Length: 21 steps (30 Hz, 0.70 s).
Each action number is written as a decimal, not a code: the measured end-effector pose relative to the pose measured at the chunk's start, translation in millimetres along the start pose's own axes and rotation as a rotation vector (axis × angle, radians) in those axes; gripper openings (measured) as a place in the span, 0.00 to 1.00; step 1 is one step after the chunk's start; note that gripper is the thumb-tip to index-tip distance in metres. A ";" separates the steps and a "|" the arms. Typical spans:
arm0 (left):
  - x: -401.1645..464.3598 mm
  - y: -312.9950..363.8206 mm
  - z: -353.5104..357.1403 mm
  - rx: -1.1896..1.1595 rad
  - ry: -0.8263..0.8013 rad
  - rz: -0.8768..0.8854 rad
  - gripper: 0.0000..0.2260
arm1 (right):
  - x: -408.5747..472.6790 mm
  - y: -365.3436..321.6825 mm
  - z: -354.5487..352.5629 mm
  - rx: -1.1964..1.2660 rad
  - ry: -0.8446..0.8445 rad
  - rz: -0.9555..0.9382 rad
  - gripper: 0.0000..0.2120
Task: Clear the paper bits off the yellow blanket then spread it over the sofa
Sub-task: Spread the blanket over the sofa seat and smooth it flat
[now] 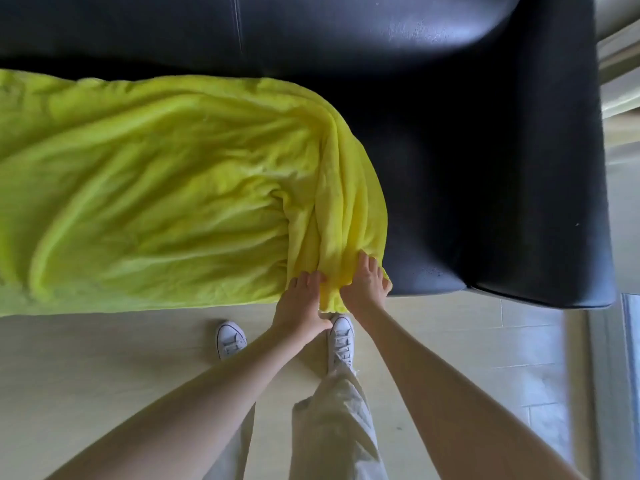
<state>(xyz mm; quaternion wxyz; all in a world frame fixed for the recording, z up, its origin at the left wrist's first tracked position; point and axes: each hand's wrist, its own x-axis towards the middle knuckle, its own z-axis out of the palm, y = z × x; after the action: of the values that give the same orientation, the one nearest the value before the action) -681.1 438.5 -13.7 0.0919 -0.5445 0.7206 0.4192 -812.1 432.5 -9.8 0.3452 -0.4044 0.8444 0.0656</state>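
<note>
The left hand [300, 299] and the right hand [367, 284], side by side, each pinch a gathered fold of the yellow blanket [156, 188] at the sofa's front edge; the fabric bunches into soft ridges between them. The fleecy, wrinkled blanket covers the seat's left part; the sofa [485, 150] is smooth, glossy black leather, its right end bare; no writing is legible.

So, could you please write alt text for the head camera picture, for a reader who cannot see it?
Seen from above, a person's left hand and right hand grip the bunched front corner of a yellow blanket lying on a black leather sofa. The seat's right end and armrest remain uncovered. White sneakers stand on the pale tiled floor.
</note>
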 end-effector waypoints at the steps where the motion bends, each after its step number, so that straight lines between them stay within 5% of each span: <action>1: 0.8 6.5 3.3 -0.025 0.003 -0.053 0.35 | 0.0 5.1 -0.4 -0.089 -0.013 -0.060 0.40; 5: 6.7 26.7 13.9 -0.107 0.130 -0.177 0.30 | -1.2 21.2 1.5 -0.378 0.019 -0.259 0.44; 9: 15.1 47.9 22.3 -0.179 0.354 -0.198 0.13 | 9.5 42.6 -14.9 -0.255 0.169 -0.350 0.21; 13: 20.0 77.1 9.4 -0.341 0.533 -0.176 0.05 | 25.8 59.4 -55.8 -0.092 0.208 -0.392 0.14; 17: 38.2 108.9 -29.7 -0.486 0.563 -0.043 0.07 | 55.5 64.5 -121.1 0.059 0.256 -0.323 0.11; 21: 62.7 134.5 -77.5 -0.381 0.384 0.010 0.28 | 89.4 60.8 -194.7 0.206 0.299 -0.210 0.13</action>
<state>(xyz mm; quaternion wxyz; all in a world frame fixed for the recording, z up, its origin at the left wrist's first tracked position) -796.4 347.0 66.1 -0.1527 -0.6178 0.6356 0.4370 -998.4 340.0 69.7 0.2606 -0.4580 0.8416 -0.1180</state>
